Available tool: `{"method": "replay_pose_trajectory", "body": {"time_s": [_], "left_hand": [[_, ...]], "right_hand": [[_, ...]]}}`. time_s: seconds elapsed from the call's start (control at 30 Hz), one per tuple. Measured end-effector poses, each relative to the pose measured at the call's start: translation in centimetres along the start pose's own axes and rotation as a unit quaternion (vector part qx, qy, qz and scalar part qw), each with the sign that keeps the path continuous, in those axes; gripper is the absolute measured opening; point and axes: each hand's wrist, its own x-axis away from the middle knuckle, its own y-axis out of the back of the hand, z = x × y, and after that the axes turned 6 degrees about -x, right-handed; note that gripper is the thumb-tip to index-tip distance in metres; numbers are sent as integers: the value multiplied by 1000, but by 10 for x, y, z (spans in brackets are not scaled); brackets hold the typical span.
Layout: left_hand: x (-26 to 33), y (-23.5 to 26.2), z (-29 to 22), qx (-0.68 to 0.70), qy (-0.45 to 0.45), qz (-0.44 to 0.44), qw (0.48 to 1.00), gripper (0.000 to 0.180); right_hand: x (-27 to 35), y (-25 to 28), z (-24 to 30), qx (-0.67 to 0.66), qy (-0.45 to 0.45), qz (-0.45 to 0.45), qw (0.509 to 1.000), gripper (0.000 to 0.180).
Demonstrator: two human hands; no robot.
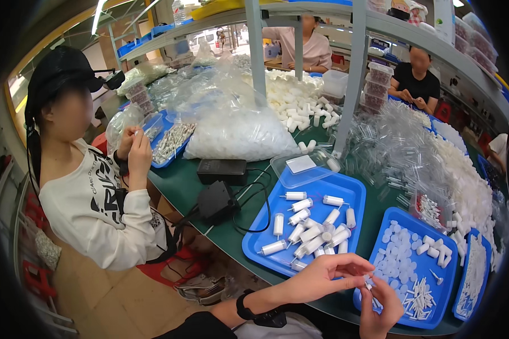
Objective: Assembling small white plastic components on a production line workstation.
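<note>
My left hand (328,276) and my right hand (383,305) meet over the near edge of the right-hand blue tray (450,271). Between their fingertips they pinch a small white piece (369,285), mostly covered by the fingers. That tray carries translucent round discs (396,248), a pile of slim white pins (418,300), and several short white cylinders (435,248). One loose white pin with a wider head (436,277) lies apart from the pile. Left of it, another blue tray (254,240) bears clear-and-white cylinders (311,233) with thin metal tips.
A clear plastic lid (291,175) overlaps the left tray's far edge. Black power adapters (218,202) with cables sit beside it. Behind stand a large bag of white pieces (237,138) and grey shelf posts (352,85). Co-workers (102,198) sit left and across; a narrow blue tray (474,277) lies right.
</note>
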Motion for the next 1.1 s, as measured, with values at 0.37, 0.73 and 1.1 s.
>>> {"method": "replay_pose_trajectory", "body": {"time_s": [0.37, 0.73, 1.1], "left_hand": [[1, -7, -2, -26, 12, 8, 1000, 30], [3, -12, 0, 38, 31, 38, 998, 29], [6, -19, 3, -114, -78, 35, 990, 25]], "right_hand": [[7, 11, -13, 88, 99, 6, 991, 15], [20, 17, -12, 19, 75, -4, 997, 12], [26, 36, 0, -293, -299, 59, 906, 14]]}}
